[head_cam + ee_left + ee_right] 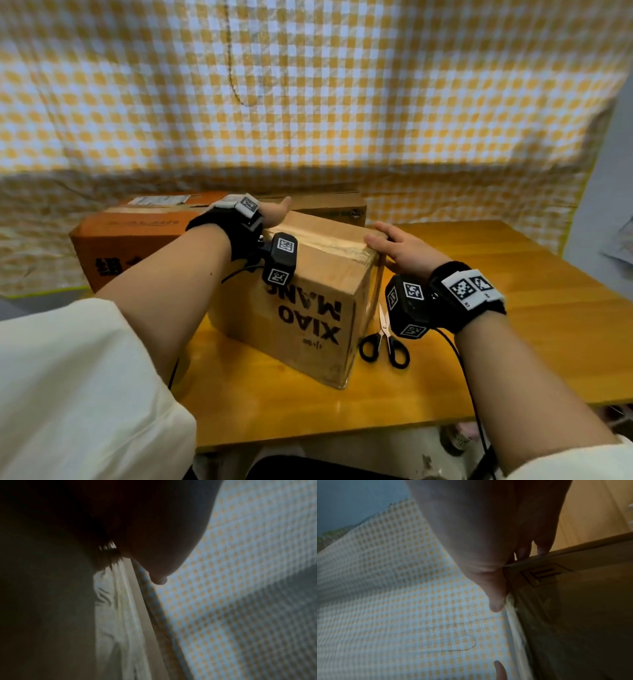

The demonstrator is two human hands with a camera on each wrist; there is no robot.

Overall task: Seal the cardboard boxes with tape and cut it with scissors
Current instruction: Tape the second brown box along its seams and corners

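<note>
A brown cardboard box [308, 301] printed XIAO MANG stands on the wooden table [513, 308]. A strip of clear tape [329, 241] runs along its top seam. My left hand [274, 214] lies flat on the far left end of the top, thumb out. My right hand [394, 248] presses the right end, fingers straight over the top edge and thumb down the side. Black-handled scissors [385, 339] lie on the table beside the box, under my right wrist. In the right wrist view my right hand [488, 547] touches the box [573, 615] at its corner. The left wrist view is dark; my left hand's thumb [159, 580] shows beside pale tape [116, 615].
An orange box [120, 250] sits behind on the left, and another brown box [329, 205] stands at the back. A yellow checked cloth [342, 102] hangs behind the table. The table's front edge [342, 435] is close to me. No tape roll is in view.
</note>
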